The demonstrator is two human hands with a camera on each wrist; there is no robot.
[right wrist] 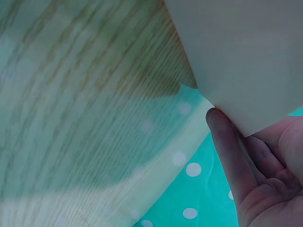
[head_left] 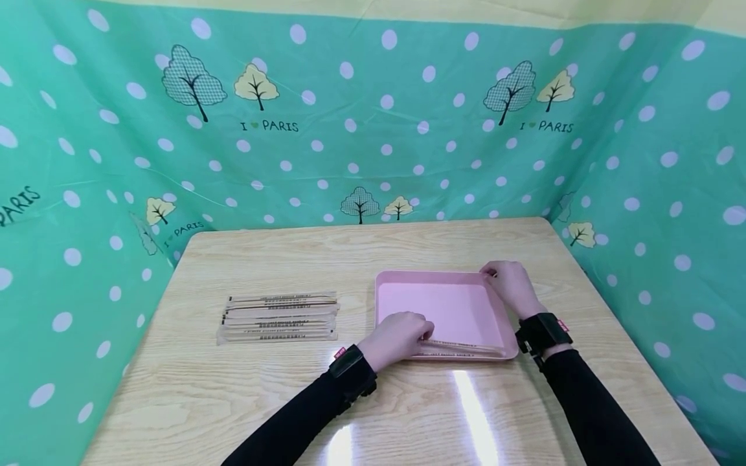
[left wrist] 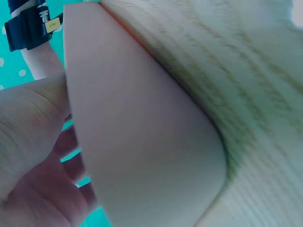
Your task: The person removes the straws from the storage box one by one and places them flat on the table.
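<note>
A shallow pink tray [head_left: 443, 304] lies on the wooden table right of centre. My left hand [head_left: 396, 336] reaches over its near rim and pinches the left end of a thin wrapped straw [head_left: 466, 347], which lies along the near side inside the tray. More than one straw may be there; I cannot tell. In the left wrist view, the tray's outer wall [left wrist: 142, 123] hides the straw. My right hand [head_left: 513, 287] holds the tray's far right corner, and in the right wrist view its fingers [right wrist: 227, 151] touch the outer wall.
Several similar wrapped straws [head_left: 280, 317] lie side by side on the table [head_left: 175, 401], left of the tray. A green dotted curtain [head_left: 361, 129] stands behind the table and along both sides.
</note>
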